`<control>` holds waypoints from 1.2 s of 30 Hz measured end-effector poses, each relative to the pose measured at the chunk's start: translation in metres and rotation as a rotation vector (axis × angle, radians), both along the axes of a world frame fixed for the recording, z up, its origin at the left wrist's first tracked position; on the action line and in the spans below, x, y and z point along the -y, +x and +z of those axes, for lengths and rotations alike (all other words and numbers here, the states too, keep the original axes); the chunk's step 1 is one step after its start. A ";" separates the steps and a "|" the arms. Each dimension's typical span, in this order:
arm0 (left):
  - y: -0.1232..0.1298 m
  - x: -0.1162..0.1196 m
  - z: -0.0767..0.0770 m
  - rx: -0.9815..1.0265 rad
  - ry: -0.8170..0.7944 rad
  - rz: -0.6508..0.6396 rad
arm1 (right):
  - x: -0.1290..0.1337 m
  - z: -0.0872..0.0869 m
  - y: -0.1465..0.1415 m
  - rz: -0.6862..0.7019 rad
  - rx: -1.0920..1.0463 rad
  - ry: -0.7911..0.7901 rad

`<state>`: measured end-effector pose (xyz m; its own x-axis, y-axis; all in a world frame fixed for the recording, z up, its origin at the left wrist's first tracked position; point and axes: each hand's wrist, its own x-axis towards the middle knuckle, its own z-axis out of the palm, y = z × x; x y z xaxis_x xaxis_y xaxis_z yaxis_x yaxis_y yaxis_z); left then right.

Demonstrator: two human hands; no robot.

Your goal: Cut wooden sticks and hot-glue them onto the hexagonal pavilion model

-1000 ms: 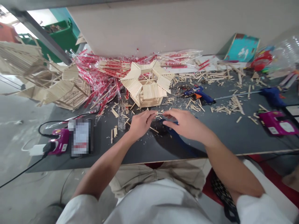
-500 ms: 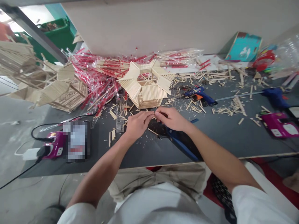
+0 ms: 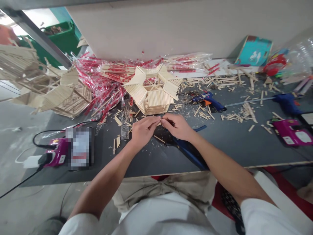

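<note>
My left hand (image 3: 144, 130) and my right hand (image 3: 178, 126) meet fingertip to fingertip at the table's middle. Both are closed in a pinch, and whatever lies between the fingers is too small and covered to name. Just beyond them stands a star-shaped model of pale wooden sticks (image 3: 160, 98), with slatted flaps around an open centre. Below my right hand lies a dark tool with blue handles (image 3: 189, 153), partly hidden by the hand and forearm. A loose wooden stick (image 3: 159, 139) rests beneath my hands, and a clear plastic ruler-like strip (image 3: 125, 125) lies left of my left hand.
A larger stick structure (image 3: 56, 89) stands at left. Red-and-clear wrapped stick bundles (image 3: 105, 78) line the back. A blue glue gun (image 3: 207, 100) and another glue gun (image 3: 286, 101) lie right among cut stick pieces. Purple power strips (image 3: 292, 132) and a phone (image 3: 81, 148) flank the table.
My two hands stay pinched together at nearly the same spot, with the right one shifted slightly left. The camera view has moved a little; the stick model has not visibly moved.
</note>
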<state>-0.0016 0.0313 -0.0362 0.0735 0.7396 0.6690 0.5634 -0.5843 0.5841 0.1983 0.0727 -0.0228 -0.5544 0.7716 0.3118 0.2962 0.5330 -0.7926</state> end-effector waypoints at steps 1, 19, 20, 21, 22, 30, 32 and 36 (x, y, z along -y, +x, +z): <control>0.000 0.000 0.001 0.010 0.020 0.000 | 0.000 0.000 0.000 -0.003 -0.002 0.028; -0.015 -0.006 0.000 -0.146 -0.219 -0.090 | -0.007 -0.014 0.004 0.065 0.079 0.260; -0.015 -0.005 0.000 -0.148 -0.216 -0.093 | -0.007 -0.014 0.004 0.065 0.076 0.260; -0.015 -0.005 0.000 -0.147 -0.214 -0.095 | -0.007 -0.013 0.004 0.067 0.075 0.258; -0.014 -0.005 0.001 -0.146 -0.214 -0.098 | -0.007 -0.012 0.004 0.068 0.075 0.254; -0.013 -0.002 0.004 -0.153 -0.226 -0.096 | -0.004 -0.008 0.004 0.058 0.089 0.243; -0.013 -0.002 0.004 -0.152 -0.226 -0.096 | -0.003 -0.008 0.003 0.054 0.082 0.250; -0.012 -0.003 0.002 -0.145 -0.226 -0.083 | -0.002 -0.008 0.002 0.034 0.055 0.242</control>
<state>-0.0135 0.0339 -0.0341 0.2233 0.8560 0.4662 0.6063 -0.4965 0.6212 0.1999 0.0749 -0.0313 -0.5998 0.6589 0.4539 0.3145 0.7158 -0.6235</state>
